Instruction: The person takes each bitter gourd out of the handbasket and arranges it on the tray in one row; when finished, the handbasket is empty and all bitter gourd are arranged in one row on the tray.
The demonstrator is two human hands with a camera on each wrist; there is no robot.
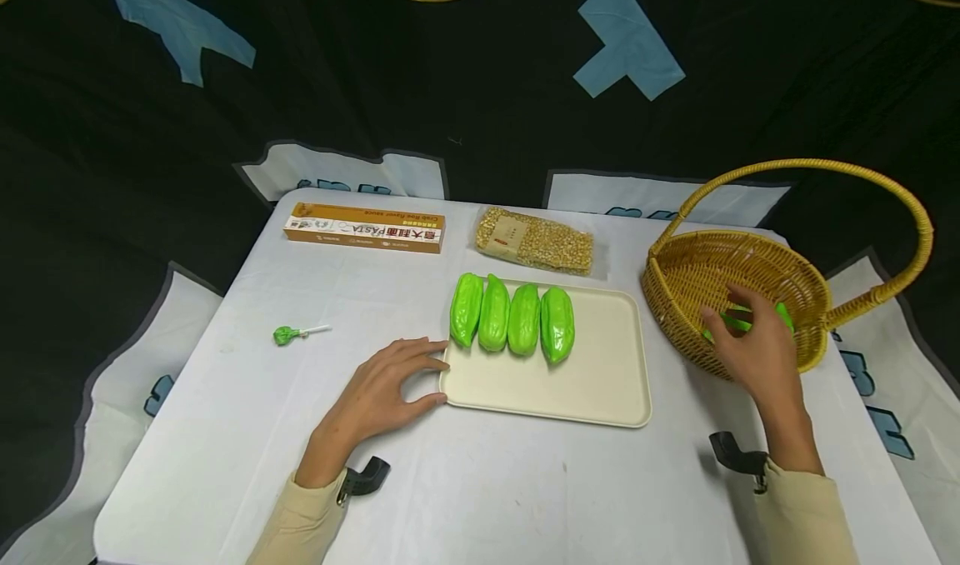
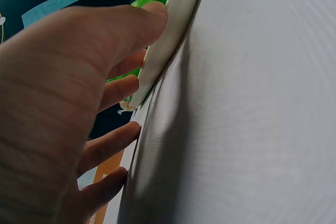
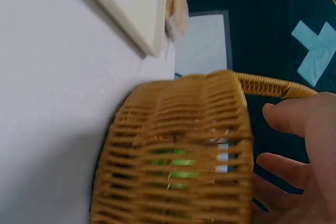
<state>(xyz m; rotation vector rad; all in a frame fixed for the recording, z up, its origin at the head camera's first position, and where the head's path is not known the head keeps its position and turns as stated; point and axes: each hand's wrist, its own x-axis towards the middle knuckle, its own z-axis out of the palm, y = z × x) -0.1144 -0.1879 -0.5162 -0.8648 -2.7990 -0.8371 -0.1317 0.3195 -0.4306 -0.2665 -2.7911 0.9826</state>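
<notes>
Four-sided and beige, a tray [image 1: 600, 365] holds several glossy green ridged fruits [image 1: 525, 319] that look like star fruit, lined up side by side at its upper left. My left hand [image 1: 386, 386] is at the tray's left edge, fingertips and thumb touching the rim, fingers spread in the left wrist view. My right hand [image 1: 757, 352] reaches over the near side of a yellow wicker basket [image 1: 678, 315], with thumb and fingers apart. Inside the basket are more green fruits [image 1: 783, 315], partly hidden by the hand. The weave covers most of them in the right wrist view.
A pasta box [image 1: 365, 227] lies at the table's back left, beside a clear bag of yellow grains [image 1: 536, 242] behind the tray. A green-wrapped lollipop [image 1: 285, 335] lies at left. The basket's tall handle [image 1: 810, 165] arches over its opening.
</notes>
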